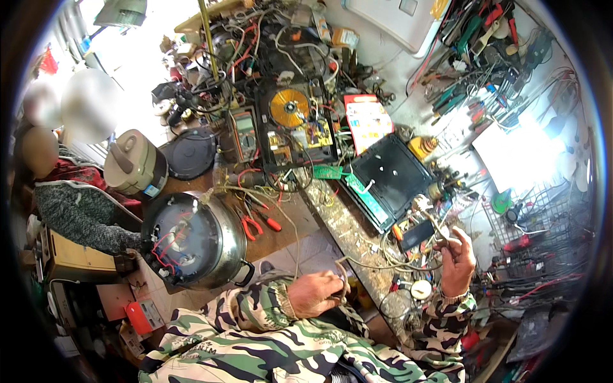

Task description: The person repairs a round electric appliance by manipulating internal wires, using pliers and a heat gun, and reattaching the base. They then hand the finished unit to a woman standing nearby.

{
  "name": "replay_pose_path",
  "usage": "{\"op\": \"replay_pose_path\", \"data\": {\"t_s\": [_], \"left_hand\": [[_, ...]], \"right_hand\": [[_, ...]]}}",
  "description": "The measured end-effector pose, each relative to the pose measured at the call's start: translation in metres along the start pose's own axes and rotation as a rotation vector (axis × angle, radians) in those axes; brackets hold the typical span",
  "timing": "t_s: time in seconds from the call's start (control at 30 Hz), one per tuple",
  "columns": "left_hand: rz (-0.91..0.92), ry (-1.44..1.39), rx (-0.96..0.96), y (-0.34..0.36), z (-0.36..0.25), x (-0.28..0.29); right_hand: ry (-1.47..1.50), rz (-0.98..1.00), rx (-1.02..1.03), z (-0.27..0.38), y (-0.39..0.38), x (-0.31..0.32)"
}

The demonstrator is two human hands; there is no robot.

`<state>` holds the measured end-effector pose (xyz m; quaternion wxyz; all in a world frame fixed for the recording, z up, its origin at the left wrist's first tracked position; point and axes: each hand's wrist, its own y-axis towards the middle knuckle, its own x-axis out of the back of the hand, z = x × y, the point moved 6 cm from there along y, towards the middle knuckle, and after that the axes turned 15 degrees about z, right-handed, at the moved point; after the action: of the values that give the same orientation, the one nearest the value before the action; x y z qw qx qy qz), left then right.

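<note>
Worn bench; pale tiled floor; glare upper left.

Right of silver pot: tan cord, red-handled pliers. Nearer than pot: green-black-cream camouflage jacket. Left: speckled-grey sleeve.

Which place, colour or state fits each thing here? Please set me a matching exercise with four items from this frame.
Things
1. Left hand
2. Pliers
3. Metal pot
4. Round coil

Descriptions
a. Copper-coloured
b. Red wires across its upturned face
c. Closed on a tan cord
d. Red-handled, lying just right of another listed thing

Pairs: 1-c; 2-d; 3-b; 4-a
</note>
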<state>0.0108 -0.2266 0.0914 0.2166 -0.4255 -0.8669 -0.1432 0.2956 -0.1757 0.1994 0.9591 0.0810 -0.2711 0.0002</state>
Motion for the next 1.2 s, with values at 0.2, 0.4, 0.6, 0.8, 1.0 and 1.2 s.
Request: {"op": "replay_pose_path", "data": {"t_s": [0.2,0.4,0.6,0.8,1.0,1.2], "left_hand": [[0.002,-0.092,0.223,0.033,0.023,-0.046],[-0.111,-0.289,0.319,0.075,0.065,-0.062],[-0.305,-0.525,0.354,0.08,0.109,-0.037],[-0.643,-0.723,0.449,0.014,0.135,0.036],[-1.185,-0.752,0.251,-0.08,0.157,0.088],[-0.414,-0.767,0.041,-0.041,0.101,0.062]], "right_hand": [[-0.054,-0.279,0.444,0.015,0.007,0.019],[1.137,0.058,0.755,-0.01,0.035,0.06],[1.525,0.333,0.583,0.012,0.052,0.005],[1.195,0.238,0.047,-0.004,0.01,-0.027],[0.722,0.042,-0.012,-0.035,-0.022,0.007],[0.568,-0.223,-0.085,-0.067,-0.076,0.062]]}}
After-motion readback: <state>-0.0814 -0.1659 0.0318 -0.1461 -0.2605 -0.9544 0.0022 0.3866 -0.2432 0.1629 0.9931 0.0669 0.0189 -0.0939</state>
